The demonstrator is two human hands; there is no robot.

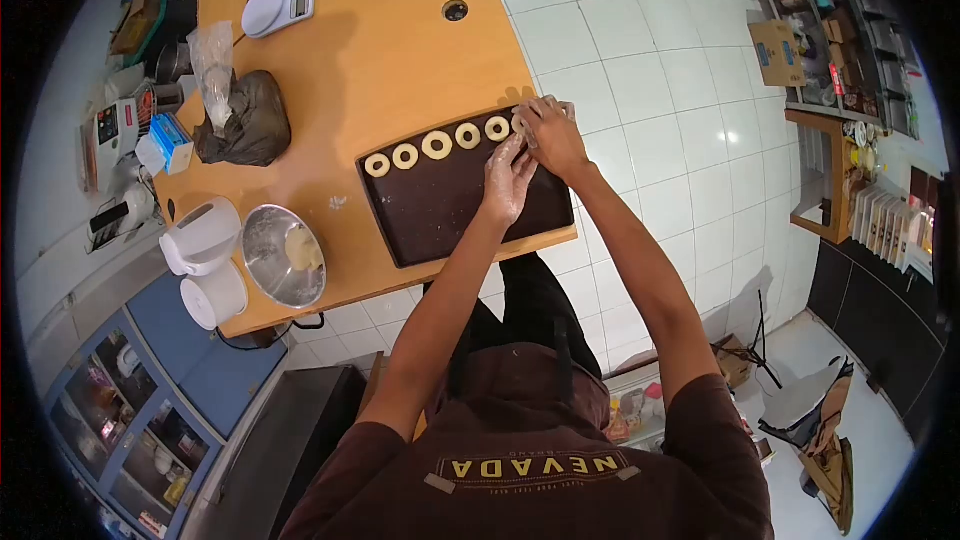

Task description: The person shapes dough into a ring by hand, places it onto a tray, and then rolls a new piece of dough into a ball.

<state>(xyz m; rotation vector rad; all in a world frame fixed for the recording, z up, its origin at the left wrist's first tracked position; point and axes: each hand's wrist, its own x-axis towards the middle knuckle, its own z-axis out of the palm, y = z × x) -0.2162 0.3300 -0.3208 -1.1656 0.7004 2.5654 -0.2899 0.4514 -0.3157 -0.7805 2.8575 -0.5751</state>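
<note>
A dark baking tray [420, 210] lies at the table's front edge, with a row of several pale dough rings [437, 145] along its far side. At the right end of that row, both hands meet over one more dough ring [518, 124], mostly covered by fingers. My right hand [553, 140] reaches over it from the right with its fingers curled down around it. My left hand [508, 185], dusted with flour, comes in from the near side, fingers together and tips at the ring.
Left of the tray stands a metal bowl [262, 275] holding a lump of dough [303, 250]. Beside it are a white appliance [203, 235] and a white tub [215, 295]. Farther back sit a dark plastic bag [255, 120] and a white kitchen scale [280, 5] on the wooden table [390, 50].
</note>
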